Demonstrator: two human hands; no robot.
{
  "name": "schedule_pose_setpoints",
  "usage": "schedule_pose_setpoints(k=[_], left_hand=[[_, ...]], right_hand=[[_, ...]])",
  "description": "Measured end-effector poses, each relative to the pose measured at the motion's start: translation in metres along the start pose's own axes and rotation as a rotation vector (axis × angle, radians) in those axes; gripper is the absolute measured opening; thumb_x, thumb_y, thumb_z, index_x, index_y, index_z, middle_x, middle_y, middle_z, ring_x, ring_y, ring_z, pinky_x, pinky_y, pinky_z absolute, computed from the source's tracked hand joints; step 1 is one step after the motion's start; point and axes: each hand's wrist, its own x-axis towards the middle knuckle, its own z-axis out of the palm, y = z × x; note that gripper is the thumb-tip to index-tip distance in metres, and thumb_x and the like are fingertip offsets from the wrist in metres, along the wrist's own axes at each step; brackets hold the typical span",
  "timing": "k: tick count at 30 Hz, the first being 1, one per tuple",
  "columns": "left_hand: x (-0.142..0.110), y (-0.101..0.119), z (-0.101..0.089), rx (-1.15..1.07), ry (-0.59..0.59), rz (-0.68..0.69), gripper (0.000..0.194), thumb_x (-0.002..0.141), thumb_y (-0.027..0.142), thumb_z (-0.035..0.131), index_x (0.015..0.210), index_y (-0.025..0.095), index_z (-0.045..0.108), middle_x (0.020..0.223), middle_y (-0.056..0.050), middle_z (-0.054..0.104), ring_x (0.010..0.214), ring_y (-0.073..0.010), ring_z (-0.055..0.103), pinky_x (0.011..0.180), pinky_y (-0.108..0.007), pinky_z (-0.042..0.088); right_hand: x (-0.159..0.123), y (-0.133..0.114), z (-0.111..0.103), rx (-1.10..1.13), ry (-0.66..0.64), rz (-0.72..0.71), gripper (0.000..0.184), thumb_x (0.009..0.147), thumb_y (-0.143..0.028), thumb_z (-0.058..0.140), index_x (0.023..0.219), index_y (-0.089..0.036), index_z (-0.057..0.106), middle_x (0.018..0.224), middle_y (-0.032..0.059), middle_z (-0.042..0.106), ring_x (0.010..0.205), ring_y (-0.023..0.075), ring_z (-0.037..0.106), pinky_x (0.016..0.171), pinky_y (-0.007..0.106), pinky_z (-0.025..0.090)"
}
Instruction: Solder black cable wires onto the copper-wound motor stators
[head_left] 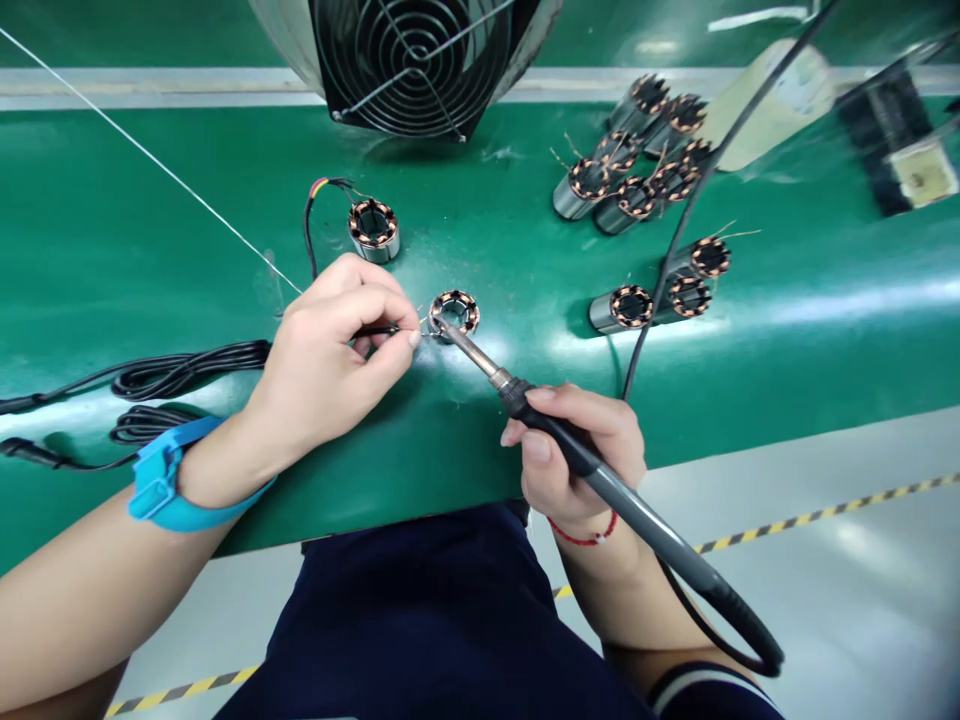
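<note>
My right hand [581, 450] is closed round the black handle of a soldering iron [555, 425]. The iron's metal tip reaches the left edge of a motor stator [454, 314] with copper windings, lying on the green bench mat. My left hand [345, 350] pinches a thin black wire [379, 330] whose bare end lies beside the iron's tip; whether they touch I cannot tell. A blue strap [176, 480] circles my left wrist. Beyond that hand sits another stator [373, 230] with a black lead [309, 225] attached to it.
A round fan [416, 60] with a wire guard stands at the back. Several stators [630, 150] are clustered at the right. Coiled black cables [187, 370] lie at the left. A black cord [675, 240] hangs across the right side, near a tape roll [772, 105].
</note>
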Motion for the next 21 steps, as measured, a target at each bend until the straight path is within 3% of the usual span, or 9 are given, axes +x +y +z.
schedule_pose_setpoints(k=[9, 14, 18, 21], left_hand=[[0.000, 0.000, 0.000, 0.008, 0.025, 0.011, 0.011, 0.080, 0.010, 0.062, 0.075, 0.020, 0.065, 0.088, -0.002, 0.064, 0.074, -0.0121, 0.056, 0.055, -0.025, 0.044], [0.001, -0.002, 0.000, 0.018, 0.018, -0.001, 0.011, 0.080, 0.011, 0.061, 0.075, 0.020, 0.065, 0.088, -0.002, 0.064, 0.074, -0.0120, 0.056, 0.055, -0.025, 0.044], [0.001, -0.002, 0.001, 0.027, 0.019, 0.013, 0.009, 0.080, 0.014, 0.060, 0.074, 0.019, 0.065, 0.086, -0.001, 0.064, 0.073, -0.0117, 0.056, 0.055, -0.024, 0.043], [0.002, -0.002, 0.001, 0.029, 0.020, 0.009, 0.009, 0.080, 0.014, 0.060, 0.074, 0.019, 0.066, 0.085, -0.001, 0.063, 0.071, -0.0110, 0.055, 0.054, -0.024, 0.041]], right_hand=[[0.005, -0.005, 0.002, 0.038, 0.001, -0.030, 0.022, 0.085, -0.023, 0.061, 0.107, -0.021, 0.063, 0.076, 0.0018, 0.072, 0.053, 0.0154, 0.067, 0.045, 0.027, 0.055], [0.003, 0.001, 0.002, 0.020, 0.016, -0.038, 0.030, 0.086, -0.022, 0.063, 0.116, -0.023, 0.063, 0.078, 0.0005, 0.071, 0.054, 0.0137, 0.066, 0.049, 0.027, 0.058], [0.022, -0.001, -0.002, -0.007, -0.158, 0.091, 0.041, 0.095, -0.030, 0.056, 0.135, -0.028, 0.050, 0.105, 0.0042, 0.072, 0.079, 0.0174, 0.074, 0.069, 0.032, 0.064], [0.053, -0.005, -0.005, -0.094, -0.354, 0.098, 0.033, 0.097, -0.028, 0.052, 0.130, -0.029, 0.052, 0.100, 0.0018, 0.072, 0.092, 0.0184, 0.072, 0.084, 0.035, 0.062]])
